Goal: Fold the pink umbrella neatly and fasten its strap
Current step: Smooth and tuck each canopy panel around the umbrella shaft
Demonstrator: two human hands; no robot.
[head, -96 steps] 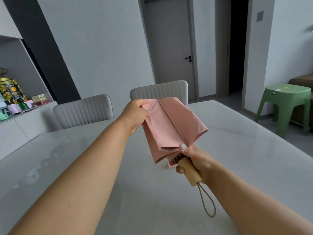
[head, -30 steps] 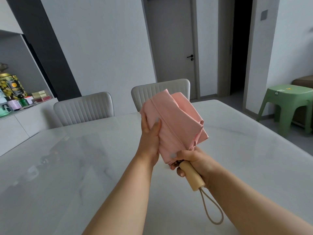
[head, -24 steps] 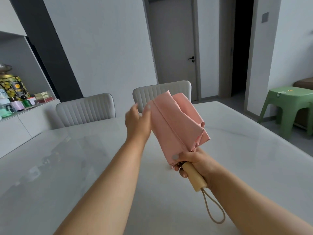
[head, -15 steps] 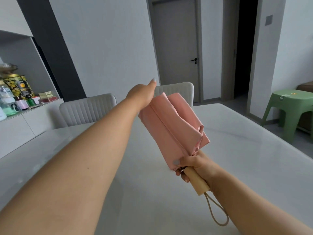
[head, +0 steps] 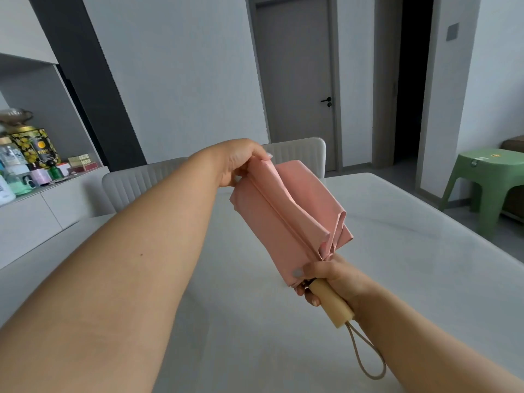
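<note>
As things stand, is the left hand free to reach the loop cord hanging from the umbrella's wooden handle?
Probably not yet: the left hand pinches a fold at the far end of the pink umbrella. The loop cord hangs unobstructed below the wooden handle, which the right hand grips.

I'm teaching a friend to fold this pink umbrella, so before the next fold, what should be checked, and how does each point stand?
1. Right hand grips the wooden handle: ok.
2. Left hand pinches the far edge of the pink umbrella canopy: ok.
3. Panels flat and even: not ok, loose folds bunch near the handle.
4. Fastening strap located: cannot tell, only a snap-like dot shows by the right thumb.
5. Wrist loop hangs clear of the fabric: ok.
</note>
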